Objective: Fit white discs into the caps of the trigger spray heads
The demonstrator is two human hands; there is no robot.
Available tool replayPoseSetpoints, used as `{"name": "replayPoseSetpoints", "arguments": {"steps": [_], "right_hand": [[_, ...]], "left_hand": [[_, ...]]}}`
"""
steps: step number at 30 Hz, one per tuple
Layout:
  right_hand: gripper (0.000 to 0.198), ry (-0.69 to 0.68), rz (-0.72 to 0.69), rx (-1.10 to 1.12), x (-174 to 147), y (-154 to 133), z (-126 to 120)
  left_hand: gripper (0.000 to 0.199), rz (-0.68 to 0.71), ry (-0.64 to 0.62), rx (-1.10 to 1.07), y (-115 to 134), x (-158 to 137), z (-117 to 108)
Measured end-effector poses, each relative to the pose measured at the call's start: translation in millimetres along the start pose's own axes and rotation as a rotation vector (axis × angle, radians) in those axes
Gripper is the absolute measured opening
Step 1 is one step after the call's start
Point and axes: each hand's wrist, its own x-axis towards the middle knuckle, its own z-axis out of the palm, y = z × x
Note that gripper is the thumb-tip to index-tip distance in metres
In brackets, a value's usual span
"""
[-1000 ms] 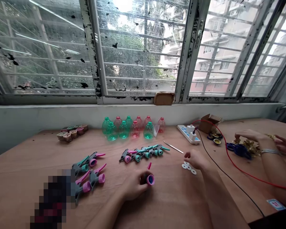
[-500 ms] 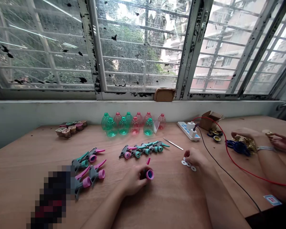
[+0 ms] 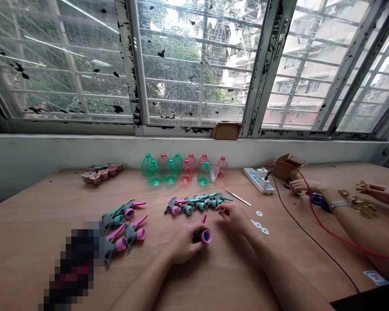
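Spray head (image 3: 206,236) in head view, gripped by my left hand (image 3: 185,244); my right hand (image 3: 235,218) half-curled beside it, whether pinching I cannot tell. White washers (image 3: 266,232) lie loose to its right; bottles (image 3: 186,173) behind it stand untopped.

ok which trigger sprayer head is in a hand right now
The pink-collared trigger sprayer head gripped in the left hand; the row of others behind it and the cluster to its left lie on the table.

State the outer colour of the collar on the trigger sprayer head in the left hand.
The collar is pink, seen best in the head view.
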Motion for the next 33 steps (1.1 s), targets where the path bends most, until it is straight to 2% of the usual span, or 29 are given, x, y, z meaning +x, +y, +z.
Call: {"name": "replayPoseSetpoints", "arguments": {"steps": [2, 5, 14, 18, 23, 33], "right_hand": [[0.020, 0.003, -0.030, 0.055, 1.1, -10.2, 12.9], [0.019, 0.001, 0.009, 0.131, -0.5, -13.3, 19.5], [0.016, -0.051, 0.018, 0.133, -6.0, -7.2, 16.6], [0.017, -0.070, -0.039, 0.130, -6.6, -10.1, 18.3], [0.019, -0.025, -0.117, 0.208, -7.3, -16.5, 18.2], [0.012, 0.023, -0.038, 0.316, -7.4, -23.3, 15.4]], "left_hand": [[0.024, 0.004, -0.004, 0.005, -0.3, 0.6, -0.2], [0.025, 0.006, -0.007, 0.020, -0.6, 1.3, -0.2], [0.027, -0.023, 0.027, 0.025, -1.9, 2.1, 0.6], [0.027, -0.012, 0.031, 0.021, -3.1, 2.8, 0.8], [0.027, 0.002, 0.039, 0.020, -3.7, 2.8, 1.1], [0.027, 0.007, 0.079, 0.041, -0.8, 3.9, 1.8]]}}
